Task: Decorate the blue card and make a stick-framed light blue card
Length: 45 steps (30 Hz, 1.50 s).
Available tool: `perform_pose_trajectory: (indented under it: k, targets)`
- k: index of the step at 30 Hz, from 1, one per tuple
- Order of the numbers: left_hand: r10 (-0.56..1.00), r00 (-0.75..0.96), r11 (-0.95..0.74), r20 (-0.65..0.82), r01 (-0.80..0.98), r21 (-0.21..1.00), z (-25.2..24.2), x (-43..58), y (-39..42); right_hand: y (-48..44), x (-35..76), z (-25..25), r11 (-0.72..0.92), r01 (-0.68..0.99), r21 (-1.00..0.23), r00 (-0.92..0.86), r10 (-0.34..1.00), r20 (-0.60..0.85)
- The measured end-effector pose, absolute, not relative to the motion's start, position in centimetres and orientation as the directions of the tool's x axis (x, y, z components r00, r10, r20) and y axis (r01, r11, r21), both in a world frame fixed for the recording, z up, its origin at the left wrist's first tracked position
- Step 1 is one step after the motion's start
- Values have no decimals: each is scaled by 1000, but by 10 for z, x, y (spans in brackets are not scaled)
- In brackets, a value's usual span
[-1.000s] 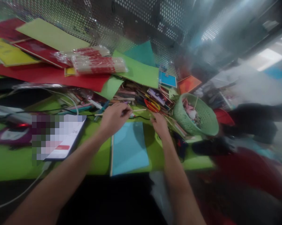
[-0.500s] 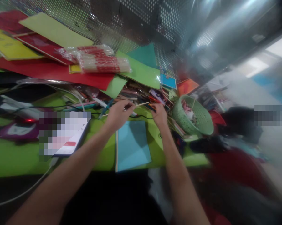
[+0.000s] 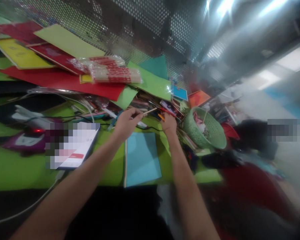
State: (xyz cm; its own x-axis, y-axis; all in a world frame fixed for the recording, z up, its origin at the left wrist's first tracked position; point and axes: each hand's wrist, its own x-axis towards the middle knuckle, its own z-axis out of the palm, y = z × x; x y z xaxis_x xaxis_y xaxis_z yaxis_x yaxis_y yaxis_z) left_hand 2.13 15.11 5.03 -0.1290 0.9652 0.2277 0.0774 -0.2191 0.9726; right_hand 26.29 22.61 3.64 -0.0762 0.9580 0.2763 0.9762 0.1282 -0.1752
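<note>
My left hand (image 3: 127,124) pinches a thin wooden stick (image 3: 150,111), which points up and to the right from its fingertips. Closed around a small orange tool (image 3: 161,117) is my right hand (image 3: 169,124); most of the tool is hidden, so its kind does not show. A small gap separates the orange tip from the stick's free end. Below and between the hands, a light blue sheet (image 3: 143,160) with a wooden strip along its left edge lies on the green tabletop (image 3: 110,176).
A phone (image 3: 75,146) on a cable lies at left beside a purple power strip (image 3: 27,140). Plastic-wrapped stick bundles (image 3: 116,74) rest on coloured sheets at the back. A green basket (image 3: 217,133) stands at right. Loose sticks and pens (image 3: 147,101) clutter the space beyond my hands.
The orange tool in my right hand has moved away from the end of the stick, slightly down and right. My left hand still holds the stick. The whole view has shifted a little.
</note>
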Motion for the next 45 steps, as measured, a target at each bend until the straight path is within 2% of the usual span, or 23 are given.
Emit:
perform_pose_trajectory:
  k: [5,10,15,19,25,32,39,42,45]
  targets:
    - [967,-141,-211,210,5,977,50,20,153,220,272,42,171,938,-300,-57,933,354]
    - [976,-151,-173,160,-79,982,49,23,153,222,280,43,196,821,-536,35,920,390]
    - [979,-154,-153,131,-144,978,46,24,155,228,284,42,196,532,-824,140,939,314]
    - [985,-134,-131,106,-194,972,45,24,155,221,285,47,198,260,-945,153,958,243]
    - [993,-67,-111,97,-262,959,47,26,151,199,276,69,247,-63,-967,133,962,237]
    - [997,-11,-73,74,-307,949,54,28,148,177,264,93,310,-407,-859,47,946,319]
    - [995,76,-34,62,-333,942,54,34,146,169,241,65,113,-304,-946,41,994,106]
    - [995,77,-37,66,-336,941,52,36,145,161,228,61,110,-261,-959,30,994,106]
    - [993,78,-53,85,-341,939,53,37,142,152,218,65,151,-145,-978,-39,987,158]
